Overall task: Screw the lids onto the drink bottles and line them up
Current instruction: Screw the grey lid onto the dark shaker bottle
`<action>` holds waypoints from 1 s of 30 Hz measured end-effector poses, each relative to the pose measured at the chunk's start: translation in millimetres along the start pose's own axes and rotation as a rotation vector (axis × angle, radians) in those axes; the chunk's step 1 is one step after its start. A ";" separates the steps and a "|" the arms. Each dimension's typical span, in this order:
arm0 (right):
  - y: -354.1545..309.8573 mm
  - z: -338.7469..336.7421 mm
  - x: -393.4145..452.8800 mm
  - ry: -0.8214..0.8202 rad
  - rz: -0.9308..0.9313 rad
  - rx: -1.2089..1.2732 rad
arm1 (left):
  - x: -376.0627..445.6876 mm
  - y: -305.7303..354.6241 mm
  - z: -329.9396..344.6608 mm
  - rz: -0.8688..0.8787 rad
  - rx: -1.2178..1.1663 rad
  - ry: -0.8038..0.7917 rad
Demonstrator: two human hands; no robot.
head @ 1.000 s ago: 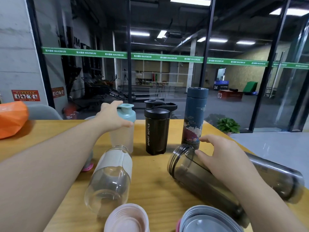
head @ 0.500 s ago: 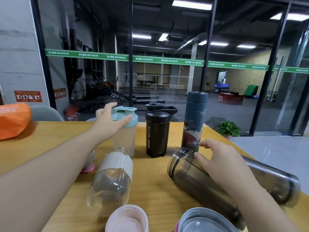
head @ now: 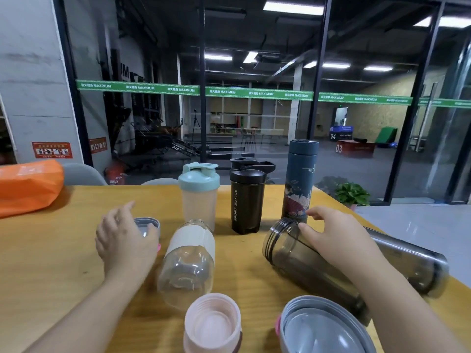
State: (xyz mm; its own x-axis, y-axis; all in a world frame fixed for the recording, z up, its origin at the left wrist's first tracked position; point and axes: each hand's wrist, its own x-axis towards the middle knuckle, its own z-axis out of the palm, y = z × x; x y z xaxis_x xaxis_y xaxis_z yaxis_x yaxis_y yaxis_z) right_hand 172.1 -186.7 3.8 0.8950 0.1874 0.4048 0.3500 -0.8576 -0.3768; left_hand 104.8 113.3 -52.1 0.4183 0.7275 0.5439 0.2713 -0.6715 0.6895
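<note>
From the head view, the left hand is curling its grip over a grey lid on the bench. The right hand is clasping the lying smoky bottle near the bench's right edge. Three capped bottles are standing behind.

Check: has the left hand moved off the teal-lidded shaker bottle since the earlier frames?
Yes. The left hand left the standing teal-lidded translucent shaker bottle, moving left and nearer the camera, over a small grey lid.
</note>
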 end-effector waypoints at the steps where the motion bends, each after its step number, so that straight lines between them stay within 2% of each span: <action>1: -0.7 -0.1 -0.1 -0.002 -0.002 0.001 | -5.0 -0.8 1.8 -0.021 0.010 -0.010; 8: -6.2 -3.0 -4.7 -0.006 -0.015 0.019 | -12.8 -10.6 0.6 -0.157 -0.057 -0.028; 15: 3.1 -11.2 0.7 0.046 0.047 0.073 | -9.2 -13.0 -9.5 -0.354 -0.098 -0.079; 21: 19.7 -18.1 15.3 -0.004 0.086 -0.048 | -5.9 -13.5 -13.7 -0.461 -0.209 -0.156; 23: 24.5 -22.7 21.8 -0.062 0.078 -0.138 | -1.9 -15.8 -12.6 -0.511 -0.309 -0.163; 26: 32.5 -26.1 31.4 -0.170 0.094 -0.245 | 6.7 -24.4 -11.5 -0.629 -0.590 -0.176; 30: 38.3 -25.7 39.7 -0.289 0.144 -0.224 | 12.0 -28.9 -12.5 -0.730 -0.870 -0.287</action>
State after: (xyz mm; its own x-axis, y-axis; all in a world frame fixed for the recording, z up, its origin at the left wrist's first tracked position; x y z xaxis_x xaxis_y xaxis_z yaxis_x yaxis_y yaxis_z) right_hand 213.9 -224.4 26.9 0.9826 0.1576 0.0981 0.1751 -0.9622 -0.2088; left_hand 91.2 143.2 -59.5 0.6190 0.7673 -0.1675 -0.1105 0.2963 0.9487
